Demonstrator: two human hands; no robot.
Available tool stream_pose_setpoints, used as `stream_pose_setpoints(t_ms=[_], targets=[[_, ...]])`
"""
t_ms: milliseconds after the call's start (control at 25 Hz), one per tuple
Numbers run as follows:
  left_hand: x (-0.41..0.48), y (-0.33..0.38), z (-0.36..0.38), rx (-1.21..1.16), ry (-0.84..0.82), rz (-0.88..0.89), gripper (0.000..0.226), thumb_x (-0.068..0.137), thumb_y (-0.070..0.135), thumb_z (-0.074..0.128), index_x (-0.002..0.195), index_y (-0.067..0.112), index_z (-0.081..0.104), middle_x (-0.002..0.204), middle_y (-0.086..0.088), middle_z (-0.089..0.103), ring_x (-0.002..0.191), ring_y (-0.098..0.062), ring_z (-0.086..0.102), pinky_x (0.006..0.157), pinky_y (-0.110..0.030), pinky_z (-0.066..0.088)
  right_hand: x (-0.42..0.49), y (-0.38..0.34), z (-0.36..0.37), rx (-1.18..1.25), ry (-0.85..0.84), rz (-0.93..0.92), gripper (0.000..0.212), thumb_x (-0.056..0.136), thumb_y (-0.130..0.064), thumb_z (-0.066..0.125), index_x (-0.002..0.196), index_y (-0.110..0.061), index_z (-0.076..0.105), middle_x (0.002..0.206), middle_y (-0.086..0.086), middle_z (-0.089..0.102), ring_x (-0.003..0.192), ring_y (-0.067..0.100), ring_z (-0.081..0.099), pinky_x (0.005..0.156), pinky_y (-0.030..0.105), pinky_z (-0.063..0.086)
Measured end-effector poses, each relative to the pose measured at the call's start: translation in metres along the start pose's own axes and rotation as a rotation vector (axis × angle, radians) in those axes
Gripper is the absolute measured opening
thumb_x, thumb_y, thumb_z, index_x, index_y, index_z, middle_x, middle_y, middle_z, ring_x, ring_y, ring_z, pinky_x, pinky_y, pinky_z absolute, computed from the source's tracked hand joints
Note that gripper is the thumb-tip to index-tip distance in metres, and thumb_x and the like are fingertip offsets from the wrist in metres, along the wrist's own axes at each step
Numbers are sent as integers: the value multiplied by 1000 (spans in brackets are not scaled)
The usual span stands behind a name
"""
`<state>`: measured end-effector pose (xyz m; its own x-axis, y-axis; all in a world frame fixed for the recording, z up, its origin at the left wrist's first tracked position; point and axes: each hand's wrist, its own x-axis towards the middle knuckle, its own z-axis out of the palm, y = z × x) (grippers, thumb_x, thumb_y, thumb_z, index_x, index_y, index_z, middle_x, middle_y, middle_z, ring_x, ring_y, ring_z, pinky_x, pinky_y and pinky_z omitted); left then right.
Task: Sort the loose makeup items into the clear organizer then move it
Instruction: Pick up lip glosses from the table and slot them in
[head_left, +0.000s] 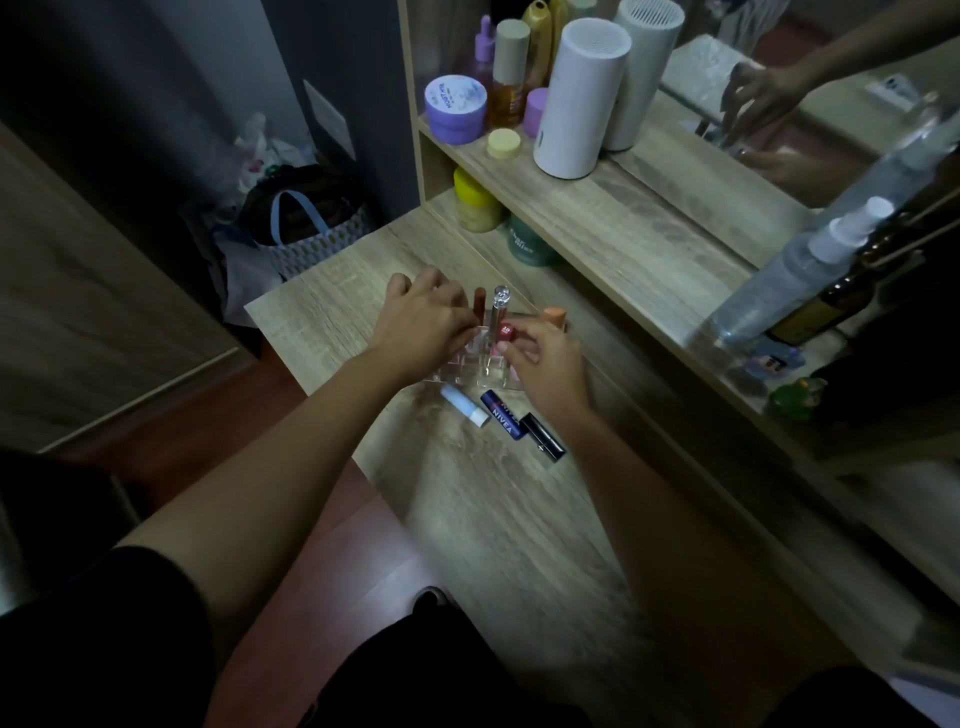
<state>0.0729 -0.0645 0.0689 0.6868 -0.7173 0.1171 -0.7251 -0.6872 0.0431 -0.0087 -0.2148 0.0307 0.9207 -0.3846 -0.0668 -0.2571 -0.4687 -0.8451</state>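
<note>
A clear organizer (467, 371) stands on the wooden table (498, 509) with a brown tube (479, 301), a clear-capped tube (502, 301) and an orange-capped item (555, 315) upright in it. My left hand (423, 322) rests on the organizer's left side. My right hand (548, 369) pinches a red-topped lipstick (507, 331) over a middle slot. Loose on the table in front lie a white and pale blue stick (465, 406), a blue Nivea stick (503, 415) and a black tube (543, 437).
A raised shelf (597, 208) behind holds a purple jar (455, 108), an amber bottle (509, 78), a white cylinder (579, 98) and spray bottles (800, 270). A mirror (831, 93) is at the back right. A bag (306, 223) sits on the floor at left.
</note>
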Motion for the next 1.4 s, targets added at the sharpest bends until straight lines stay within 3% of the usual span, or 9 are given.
stream_pose_setpoints(t_ms=[240, 360, 600, 840, 1000, 1160, 1280, 1400], targets=[[7, 1, 3, 15, -73, -62, 30, 88, 40, 54, 108, 20, 65, 113, -7, 54, 112, -30, 42, 84, -45, 34, 4, 4, 4, -10, 4, 27, 26, 85, -4, 62, 110, -11, 60, 105, 6, 67, 78, -4, 56, 67, 11, 53], [9, 3, 5, -30, -57, -109, 31, 87, 38, 56, 109, 18, 63, 113, -7, 54, 111, -29, 42, 85, -44, 33, 6, 2, 6, -46, 9, 17, 27, 85, -4, 62, 111, -11, 60, 105, 5, 67, 77, -5, 54, 60, 6, 45], [11, 3, 4, -30, -71, -105, 31, 87, 38, 56, 109, 17, 63, 115, -5, 54, 112, -27, 42, 87, -43, 33, 6, 1, 7, -34, 15, 16, 28, 84, -3, 62, 112, -10, 60, 105, 6, 66, 82, 2, 58, 66, 9, 48], [11, 4, 3, -70, -71, -109, 31, 87, 38, 56, 108, 18, 65, 114, -4, 56, 111, -26, 44, 86, -43, 33, 9, 1, 6, -41, -7, 35, 28, 84, -3, 62, 111, -11, 60, 103, 3, 66, 74, -9, 52, 58, 7, 44], [9, 4, 2, -75, -78, -127, 32, 88, 40, 54, 112, 20, 63, 116, -3, 57, 111, -24, 45, 87, -42, 33, 8, -1, 4, -19, -26, 21, 29, 83, -1, 63, 111, -9, 59, 104, 4, 66, 81, 1, 58, 61, 8, 46], [0, 0, -2, -123, -10, -126, 33, 87, 36, 59, 115, 19, 62, 119, -5, 57, 111, -27, 47, 85, -41, 34, 3, -2, -1, -34, -18, -4, 29, 82, -1, 64, 109, -10, 59, 97, -5, 61, 78, -4, 54, 60, 5, 41], [-28, -2, 2, -283, 103, -50, 26, 82, 18, 66, 107, 9, 65, 106, -15, 62, 97, -33, 55, 79, -41, 42, -13, 7, -4, -138, -26, -52, 19, 84, -4, 62, 102, -11, 60, 89, -6, 58, 73, 0, 54, 58, 7, 42], [-60, 2, 18, -417, -28, 53, 19, 83, 8, 66, 101, 2, 68, 94, -20, 64, 87, -35, 62, 78, -42, 50, -33, 20, -6, -410, -112, -152, 14, 88, -13, 59, 100, -8, 64, 94, 7, 63, 79, 16, 59, 70, 25, 54]])
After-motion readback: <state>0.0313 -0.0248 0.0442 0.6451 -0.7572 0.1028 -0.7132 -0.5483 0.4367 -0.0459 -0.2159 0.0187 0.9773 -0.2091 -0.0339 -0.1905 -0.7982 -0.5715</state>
